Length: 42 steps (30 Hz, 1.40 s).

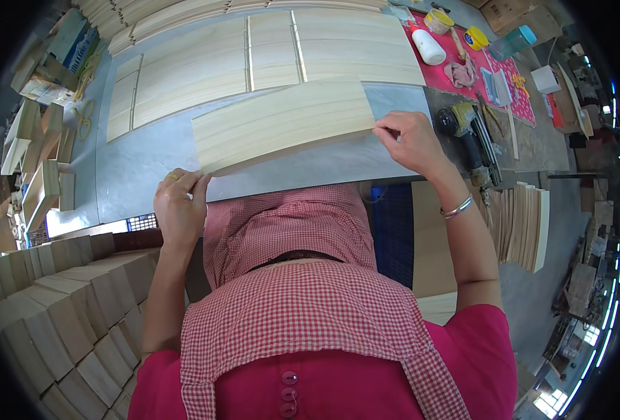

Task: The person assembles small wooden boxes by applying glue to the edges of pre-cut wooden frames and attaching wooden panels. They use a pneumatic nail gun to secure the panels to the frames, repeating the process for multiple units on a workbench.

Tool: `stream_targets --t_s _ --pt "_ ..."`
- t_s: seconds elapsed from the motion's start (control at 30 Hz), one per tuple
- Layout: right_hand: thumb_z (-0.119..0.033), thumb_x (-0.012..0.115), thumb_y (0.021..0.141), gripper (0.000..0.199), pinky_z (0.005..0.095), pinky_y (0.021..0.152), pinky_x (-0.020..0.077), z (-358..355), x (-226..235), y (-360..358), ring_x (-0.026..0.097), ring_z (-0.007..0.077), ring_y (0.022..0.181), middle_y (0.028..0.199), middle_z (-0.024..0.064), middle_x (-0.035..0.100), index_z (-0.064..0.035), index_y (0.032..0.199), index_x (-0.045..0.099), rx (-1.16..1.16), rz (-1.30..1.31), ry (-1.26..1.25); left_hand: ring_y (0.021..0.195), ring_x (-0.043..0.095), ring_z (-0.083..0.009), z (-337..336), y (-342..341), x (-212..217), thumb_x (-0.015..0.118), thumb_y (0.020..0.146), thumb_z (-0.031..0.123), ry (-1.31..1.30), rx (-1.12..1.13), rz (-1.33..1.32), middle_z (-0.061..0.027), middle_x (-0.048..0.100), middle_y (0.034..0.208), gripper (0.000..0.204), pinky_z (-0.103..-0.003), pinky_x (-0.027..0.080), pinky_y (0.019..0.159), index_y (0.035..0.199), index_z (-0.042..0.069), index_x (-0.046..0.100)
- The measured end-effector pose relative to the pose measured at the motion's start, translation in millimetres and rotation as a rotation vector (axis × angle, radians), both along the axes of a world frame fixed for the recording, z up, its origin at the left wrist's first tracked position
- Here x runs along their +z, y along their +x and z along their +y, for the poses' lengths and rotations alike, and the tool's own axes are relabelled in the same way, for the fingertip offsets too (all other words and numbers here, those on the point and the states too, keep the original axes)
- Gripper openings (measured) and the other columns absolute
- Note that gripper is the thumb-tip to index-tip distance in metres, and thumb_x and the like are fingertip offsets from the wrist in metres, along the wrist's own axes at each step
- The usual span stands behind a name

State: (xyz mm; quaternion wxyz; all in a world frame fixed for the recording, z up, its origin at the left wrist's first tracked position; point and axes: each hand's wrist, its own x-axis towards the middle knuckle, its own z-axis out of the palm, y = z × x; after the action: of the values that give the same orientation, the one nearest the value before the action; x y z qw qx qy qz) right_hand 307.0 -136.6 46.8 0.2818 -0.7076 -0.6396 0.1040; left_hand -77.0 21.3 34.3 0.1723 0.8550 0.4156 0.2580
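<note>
- A thin pale wooden board (282, 124) lies tilted across the near part of a grey worktable (135, 168), its near left corner reaching the table's front edge.
- The left hand (179, 204) is closed on the board's near left corner, fingers curled over the edge.
- The right hand (409, 138) pinches the board's right edge, thumb and fingertips shut on the thin wood.
- Beyond the board, flat wooden panels (254, 59) lie side by side, covering the far half of the table; a strip of bare grey surface separates them from the board's far edge.
- Left of the board the tabletop shows open grey surface out to its left edge.
- Right of the board, just past the right hand, a power tool (467, 129) rests near the table's end.
- Below the board's left corner, off the table, wooden blocks (58, 315) stand stacked.
</note>
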Motion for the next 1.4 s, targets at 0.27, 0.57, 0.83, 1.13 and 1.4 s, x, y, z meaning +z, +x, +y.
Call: stream_targets --t_s 0.27,0.57,0.83,1.13,1.4 --pt "-0.009 0.072 0.084 0.01 0.0383 0.061 0.0502 2 5 4 0.065 0.0305 0.065 0.074 0.0139 0.067 0.0005 0.082 0.07 0.007 0.049 -0.037 0.081 0.067 -0.0298 7 4 43 0.081 0.084 0.027 0.008 0.008 0.508 -0.0107 0.07 0.085 0.029 -0.04 0.051 0.075 0.1 0.003 0.074" --pt "-0.007 0.072 0.084 0.008 0.036 0.062 0.0505 6 7 1 0.067 0.0289 0.066 0.078 0.0143 0.07 0.0008 0.085 0.072 0.005 0.069 -0.018 0.134 0.049 -0.0426 14 156 37 0.084 0.072 0.054 0.295 -0.477 0.133 -0.0257 0.053 0.144 0.061 -0.058 0.039 0.109 0.106 0.007 0.065" --pt "-0.006 0.073 0.085 0.007 0.0321 0.06 0.0492 2 2 5 0.066 0.022 0.065 0.077 0.0128 0.07 0.0012 0.086 0.072 -0.003 0.058 -0.03 0.109 0.06 -0.0358 16 201 11 0.085 0.069 0.051 0.066 -0.572 0.19 -0.0163 0.063 0.113 0.056 -0.05 0.046 0.099 0.099 0.009 0.063" --pt "-0.025 0.078 0.085 0.036 0.0402 0.076 0.0532 -20 -3 15 0.066 0.0319 0.083 0.104 0.0152 0.07 -0.0065 0.116 0.071 -0.178 -0.007 0.04 0.112 0.058 -0.0357 16 195 -5 0.085 0.07 0.046 0.137 -0.536 0.033 -0.0141 0.061 0.117 0.052 -0.048 0.044 0.1 0.095 0.011 0.058" --pt "-0.044 0.081 0.082 0.082 0.0503 0.095 0.0495 -108 -25 120 0.06 0.0466 0.113 0.12 0.0298 0.062 0.0017 0.143 0.05 -0.757 -0.423 -0.333 0.118 0.055 -0.0372 15 194 -8 0.083 0.072 0.044 0.102 -0.521 0.049 -0.0143 0.059 0.129 0.051 -0.048 0.041 0.103 0.096 0.011 0.052"
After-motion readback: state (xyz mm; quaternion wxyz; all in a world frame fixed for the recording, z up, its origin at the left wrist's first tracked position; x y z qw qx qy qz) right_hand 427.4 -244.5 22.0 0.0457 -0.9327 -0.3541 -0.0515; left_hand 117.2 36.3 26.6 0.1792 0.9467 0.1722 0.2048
